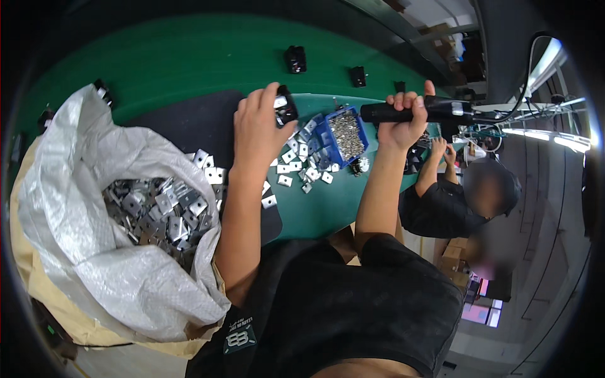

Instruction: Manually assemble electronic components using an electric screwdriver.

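My left hand (257,126) is closed on a small black part (287,113) with shiny metal in it, at the edge of the dark mat. To the right, my right hand (405,123) wraps round a black power screwdriver (449,108), its cable running up and away. Loose square metal plates with a hole (295,166) lie scattered on the green surface between my forearms. Among them stands a blue bin (362,151) full of small silver screws (346,134). What my left fingertips press on is partly hidden behind the hand.
A white woven sack (75,189) holding many metal plates (165,211) stands at my left. Several black parts (295,59) sit along the green belt (201,53) at the far side. A co-worker (435,201) in black works at the right.
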`<state>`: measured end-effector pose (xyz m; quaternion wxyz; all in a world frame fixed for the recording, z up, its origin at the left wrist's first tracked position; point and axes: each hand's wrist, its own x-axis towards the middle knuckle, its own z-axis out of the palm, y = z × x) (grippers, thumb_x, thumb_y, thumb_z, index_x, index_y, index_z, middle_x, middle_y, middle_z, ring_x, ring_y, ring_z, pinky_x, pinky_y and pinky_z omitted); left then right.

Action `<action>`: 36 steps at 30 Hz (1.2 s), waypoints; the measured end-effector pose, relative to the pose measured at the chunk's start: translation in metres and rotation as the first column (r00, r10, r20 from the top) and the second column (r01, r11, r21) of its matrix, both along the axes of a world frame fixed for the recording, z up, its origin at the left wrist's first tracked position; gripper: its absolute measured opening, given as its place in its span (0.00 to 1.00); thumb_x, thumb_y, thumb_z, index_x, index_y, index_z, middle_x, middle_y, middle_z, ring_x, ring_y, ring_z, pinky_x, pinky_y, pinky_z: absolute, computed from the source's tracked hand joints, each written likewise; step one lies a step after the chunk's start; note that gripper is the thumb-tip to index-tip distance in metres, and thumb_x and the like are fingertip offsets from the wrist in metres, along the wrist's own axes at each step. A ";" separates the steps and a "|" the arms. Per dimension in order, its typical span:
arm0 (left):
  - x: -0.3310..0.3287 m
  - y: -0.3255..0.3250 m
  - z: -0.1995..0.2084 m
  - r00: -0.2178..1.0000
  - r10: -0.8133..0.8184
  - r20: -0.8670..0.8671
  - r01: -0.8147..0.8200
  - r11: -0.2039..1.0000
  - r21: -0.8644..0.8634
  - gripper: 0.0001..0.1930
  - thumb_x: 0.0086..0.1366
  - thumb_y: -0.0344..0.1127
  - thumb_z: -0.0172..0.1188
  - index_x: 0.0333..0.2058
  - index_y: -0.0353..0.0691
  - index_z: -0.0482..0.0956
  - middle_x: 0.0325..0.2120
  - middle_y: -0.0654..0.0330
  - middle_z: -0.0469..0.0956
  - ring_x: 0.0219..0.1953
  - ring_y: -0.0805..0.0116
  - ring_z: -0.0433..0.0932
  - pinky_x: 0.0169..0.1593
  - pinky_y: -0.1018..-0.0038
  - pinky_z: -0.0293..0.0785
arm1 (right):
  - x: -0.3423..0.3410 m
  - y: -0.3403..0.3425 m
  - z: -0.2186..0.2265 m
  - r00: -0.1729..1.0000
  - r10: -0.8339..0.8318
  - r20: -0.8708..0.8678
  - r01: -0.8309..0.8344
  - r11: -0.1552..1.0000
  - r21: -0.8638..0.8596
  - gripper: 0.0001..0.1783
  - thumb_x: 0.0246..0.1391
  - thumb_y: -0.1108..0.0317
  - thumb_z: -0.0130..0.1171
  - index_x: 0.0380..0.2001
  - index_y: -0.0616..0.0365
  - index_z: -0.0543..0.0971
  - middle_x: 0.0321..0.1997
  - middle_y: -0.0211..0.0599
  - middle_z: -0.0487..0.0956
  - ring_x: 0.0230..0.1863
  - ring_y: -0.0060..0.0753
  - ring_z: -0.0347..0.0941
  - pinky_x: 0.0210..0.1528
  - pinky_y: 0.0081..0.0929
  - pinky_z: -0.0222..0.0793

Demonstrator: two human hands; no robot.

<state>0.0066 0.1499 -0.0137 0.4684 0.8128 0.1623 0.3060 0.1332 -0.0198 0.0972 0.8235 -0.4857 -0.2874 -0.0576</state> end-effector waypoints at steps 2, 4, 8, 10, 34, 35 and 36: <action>-0.001 0.001 0.000 0.999 0.027 -0.022 -0.027 1.000 -0.002 0.36 0.43 0.33 0.70 0.53 0.38 0.67 0.47 0.49 0.71 0.48 0.49 0.69 0.52 0.61 0.65 | 0.003 -0.016 -0.006 0.996 -0.085 0.024 0.086 0.994 -0.070 0.28 0.48 0.71 0.55 0.54 0.61 0.62 0.21 0.32 0.67 0.22 0.25 0.64 0.30 0.29 0.63; 0.002 0.001 -0.002 0.999 0.045 -0.014 -0.044 0.998 0.036 0.37 0.44 0.34 0.69 0.55 0.38 0.65 0.47 0.51 0.69 0.49 0.51 0.69 0.51 0.61 0.65 | 0.011 -0.024 -0.015 0.993 -0.116 -0.033 0.114 0.991 -0.075 0.28 0.47 0.74 0.55 0.54 0.62 0.62 0.21 0.33 0.68 0.22 0.27 0.66 0.29 0.30 0.65; 0.005 0.001 -0.006 0.999 0.033 -0.025 -0.032 0.999 0.023 0.37 0.45 0.34 0.69 0.55 0.37 0.64 0.48 0.49 0.69 0.50 0.50 0.68 0.53 0.61 0.65 | 0.023 -0.020 -0.030 0.997 -0.048 -0.055 0.041 0.993 -0.111 0.27 0.47 0.77 0.55 0.52 0.63 0.63 0.22 0.33 0.70 0.23 0.28 0.66 0.30 0.31 0.65; 0.005 0.003 -0.007 0.998 0.045 -0.045 -0.045 0.999 -0.004 0.37 0.45 0.34 0.69 0.55 0.36 0.64 0.49 0.48 0.69 0.50 0.49 0.68 0.53 0.61 0.65 | 0.026 -0.015 -0.036 0.996 -0.001 -0.088 -0.007 0.996 -0.089 0.27 0.46 0.78 0.55 0.52 0.63 0.64 0.21 0.33 0.71 0.22 0.28 0.66 0.29 0.31 0.66; 0.058 0.064 -0.004 0.927 0.161 -0.340 -0.053 0.950 0.308 0.35 0.47 0.38 0.69 0.55 0.39 0.67 0.45 0.47 0.75 0.50 0.49 0.72 0.51 0.63 0.69 | 0.055 -0.006 -0.019 0.843 0.474 -0.254 -0.507 0.858 -0.082 0.23 0.50 0.68 0.54 0.49 0.64 0.66 0.21 0.34 0.67 0.21 0.25 0.64 0.28 0.27 0.62; 0.058 0.063 -0.002 0.925 0.156 -0.346 -0.042 0.948 0.315 0.35 0.47 0.38 0.69 0.55 0.39 0.67 0.45 0.47 0.75 0.50 0.49 0.72 0.51 0.63 0.69 | 0.053 -0.007 -0.015 0.840 0.469 -0.273 -0.499 0.865 -0.051 0.17 0.49 0.68 0.55 0.41 0.66 0.70 0.22 0.35 0.68 0.21 0.26 0.64 0.28 0.28 0.63; 0.054 0.062 0.000 0.893 0.256 -0.370 -0.088 0.906 0.414 0.37 0.48 0.39 0.69 0.57 0.39 0.64 0.47 0.47 0.73 0.51 0.49 0.71 0.51 0.61 0.69 | 0.054 -0.007 -0.016 0.841 0.465 -0.275 -0.494 0.868 -0.042 0.17 0.49 0.68 0.55 0.41 0.66 0.70 0.22 0.35 0.68 0.21 0.26 0.64 0.28 0.28 0.63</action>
